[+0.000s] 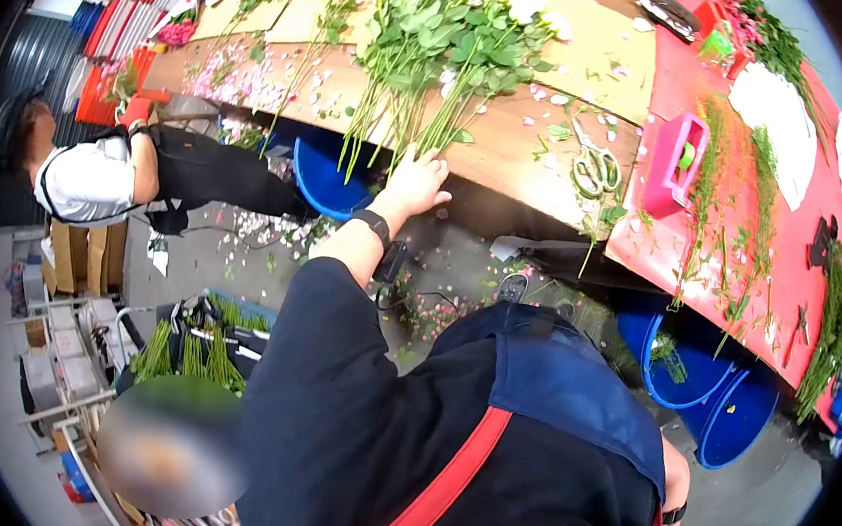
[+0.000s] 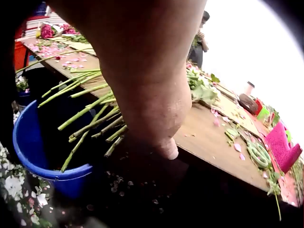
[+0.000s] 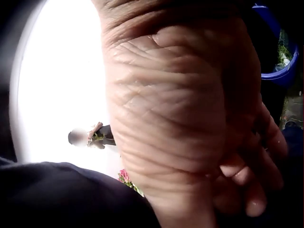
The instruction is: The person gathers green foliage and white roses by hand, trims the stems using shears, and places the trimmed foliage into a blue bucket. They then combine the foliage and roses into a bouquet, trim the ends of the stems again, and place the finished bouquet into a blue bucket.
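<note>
Wooden table (image 1: pixel 510 161) bears flower stems (image 1: pixel 428 73) under the left hand (image 1: pixel 416 184), grip hidden; only wrist view shows right hand (image 3: pixel 223 142) loosely curled, empty.

The person wears a dark navy top (image 1: pixel 347 427) with long sleeves; the left sleeve (image 1: pixel 324 285) is pushed up, ending well behind the left grip (image 1: pixel 416 184). Just behind this grip, a black band (image 1: pixel 372 224) sits round the wrist. A blue apron (image 1: pixel 570 386) covers the front, with a red strap (image 1: pixel 441 490) running across it. Behind the right grip (image 3: pixel 237 161), a dark sleeve (image 3: pixel 66 194) shows.
</note>
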The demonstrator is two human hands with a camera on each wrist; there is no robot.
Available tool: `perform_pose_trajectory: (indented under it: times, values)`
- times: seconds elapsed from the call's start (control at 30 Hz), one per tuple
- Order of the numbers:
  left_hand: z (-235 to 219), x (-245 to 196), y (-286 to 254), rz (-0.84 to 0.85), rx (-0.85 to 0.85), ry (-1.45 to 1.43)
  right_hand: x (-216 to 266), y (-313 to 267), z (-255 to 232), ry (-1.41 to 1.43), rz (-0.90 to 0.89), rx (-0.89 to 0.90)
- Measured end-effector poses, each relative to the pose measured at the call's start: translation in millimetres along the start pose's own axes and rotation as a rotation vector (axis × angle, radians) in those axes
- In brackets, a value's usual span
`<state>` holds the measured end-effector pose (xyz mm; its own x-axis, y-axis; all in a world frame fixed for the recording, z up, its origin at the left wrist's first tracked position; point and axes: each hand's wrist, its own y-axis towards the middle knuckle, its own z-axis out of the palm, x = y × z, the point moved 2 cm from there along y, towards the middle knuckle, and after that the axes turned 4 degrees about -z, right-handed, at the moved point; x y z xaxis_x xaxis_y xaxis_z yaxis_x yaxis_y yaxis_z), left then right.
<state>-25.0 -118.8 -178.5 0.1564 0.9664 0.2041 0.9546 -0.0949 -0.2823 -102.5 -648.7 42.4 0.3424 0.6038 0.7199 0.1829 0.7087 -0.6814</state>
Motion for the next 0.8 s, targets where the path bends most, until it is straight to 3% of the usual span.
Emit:
perform_pose_trajectory:
  times: [0.2, 0.33, 0.37, 0.47, 0.53, 0.63, 0.8]
  values:
    - [-2, -27, -10, -0.229, -0.418, -0.374, 14, 5, -26, -0.043, 0.001, 0.074]
    - [-2, -18, -8, -0.545, -0.491, -0.603, 9, 23, -59, -0.081, -0.021, 0.036]
    - [2, -3, -7, -0.606, -0.48, -0.633, 1, 31, -73, -0.079, -0.019, -0.045]
    - [4, 50, -15, -0.769, -0.416, -0.631, -28, 71, -124, -0.043, -0.032, -0.505]
    - [8, 84, -15, -0.903, -0.325, -0.634, -4, 111, -146, 0.01, -0.058, -0.679]
    - [17, 124, -6, -0.994, -0.212, -0.699, 35, 189, -149, -0.038, -0.119, -0.668]
    - [60, 169, 43, -1.012, -0.147, -0.846, 109, 349, -116, -0.019, -0.099, -0.292]
